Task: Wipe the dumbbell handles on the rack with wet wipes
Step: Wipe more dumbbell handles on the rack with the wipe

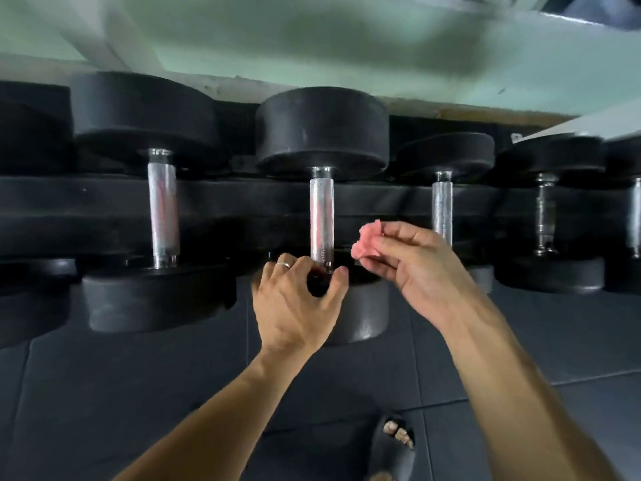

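Several black dumbbells lie across a black rack point(86, 203), their chrome handles pointing away from me. The middle handle point(321, 216) runs from a large far head point(322, 130) to a near head point(364, 314). My left hand point(295, 307), with a ring on one finger, curls its fingers and thumb over the top of that near head, at the handle's near end. My right hand point(412, 265) pinches a crumpled pink wet wipe point(367, 243) just right of the middle handle, not touching it. More handles stand to the left point(163, 206) and right point(442, 206).
Dark floor tiles point(138, 394) lie below the rack. My foot in a black sandal point(393, 446) stands near the bottom edge. A pale green wall point(312, 39) rises behind the rack. Another dumbbell with a slimmer handle point(544, 216) lies at the far right.
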`<state>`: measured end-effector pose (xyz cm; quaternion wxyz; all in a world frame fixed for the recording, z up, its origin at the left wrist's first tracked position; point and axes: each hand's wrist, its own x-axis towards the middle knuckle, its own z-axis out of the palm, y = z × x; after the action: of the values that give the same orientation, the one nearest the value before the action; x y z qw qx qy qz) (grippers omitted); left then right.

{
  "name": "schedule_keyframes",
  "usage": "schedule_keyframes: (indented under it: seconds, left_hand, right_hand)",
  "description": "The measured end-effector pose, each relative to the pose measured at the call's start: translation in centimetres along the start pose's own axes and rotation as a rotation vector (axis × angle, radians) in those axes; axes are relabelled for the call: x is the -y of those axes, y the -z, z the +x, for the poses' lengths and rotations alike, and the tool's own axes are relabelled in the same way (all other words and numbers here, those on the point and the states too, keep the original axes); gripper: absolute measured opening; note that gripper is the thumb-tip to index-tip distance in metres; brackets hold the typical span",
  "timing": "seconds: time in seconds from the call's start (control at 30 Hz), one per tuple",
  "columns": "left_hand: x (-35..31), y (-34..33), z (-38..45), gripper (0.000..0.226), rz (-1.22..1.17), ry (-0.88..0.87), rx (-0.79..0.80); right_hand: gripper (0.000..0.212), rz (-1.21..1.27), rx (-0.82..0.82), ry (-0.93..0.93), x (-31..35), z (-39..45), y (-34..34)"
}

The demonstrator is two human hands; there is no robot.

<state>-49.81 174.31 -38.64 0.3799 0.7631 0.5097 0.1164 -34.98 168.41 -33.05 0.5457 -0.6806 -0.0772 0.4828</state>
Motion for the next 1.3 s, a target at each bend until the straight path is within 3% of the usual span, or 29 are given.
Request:
schedule_keyframes:
  seconds: [0.17, 0.27, 0.37, 0.43, 0.53, 0.67, 0.8, 0.93, 1.03, 1.1, 1.2, 1.3]
  left_hand:
    - [-0.2, 3.8, 1.5, 0.056, -0.575, 0.116, 0.325]
    - [-1.2, 4.8, 2.5, 0.022, -0.639, 0.084, 0.385]
    - [-1.9, 5.1, 3.1, 0.012, -0.677, 0.086, 0.358]
    - [-1.5, 5.2, 3.9, 0.014, -0.696, 0.124, 0.328]
    - [0.1, 5.0, 6.1, 0.018, -0.685, 0.285, 0.186]
    - [1.8, 3.9, 9.3, 0.016, -0.784, 0.487, 0.064]
    - [1.2, 1.9, 11.8, 0.017, -0.985, 0.495, 0.115]
    - [0.6, 1.3, 12.5, 0.012, -1.091, 0.491, 0.226]
    - [1.0, 1.6, 12.4, 0.011, -1.084, 0.444, 0.298]
    - [0.6, 1.7, 13.3, 0.011, -1.05, 0.412, 0.26]
    - [-0.3, 0.9, 14.8, 0.014, -1.084, 0.509, 0.12]
    - [0.3, 0.1, 14.0, 0.013, -1.053, 0.564, 0.175]
  right_hand:
    - [0.016, -0.206, -0.128, 0.094, -0.6, -2.1, -2.4]
    - [0.013, -0.26, -0.159, 0.125, -0.4, -2.4, -3.2]
    - [0.009, -0.277, -0.223, 0.144, -0.4, -2.1, -3.8]
    - [0.009, -0.262, -0.354, 0.176, -0.9, -1.8, -3.8]
    - [0.011, -0.264, -0.497, 0.15, -3.0, -1.4, -3.6]
    - [0.013, -0.379, -0.5, 0.14, -6.4, -1.1, -4.2]
    - [0.017, -0.595, -0.564, 0.217, -7.6, -0.7, -4.9]
    - [0.034, -0.639, -0.576, 0.247, -7.9, -0.5, -5.1]
    - [0.034, -0.635, -0.582, 0.246, -7.9, -0.6, -5.2]
    - [0.033, -0.633, -0.595, 0.254, -8.0, -0.5, -5.2]
    - [0.034, -0.628, -0.613, 0.259, -8.2, -0.4, -5.2]
    - [0.031, -0.628, -0.609, 0.258, -8.2, -0.4, -5.2]
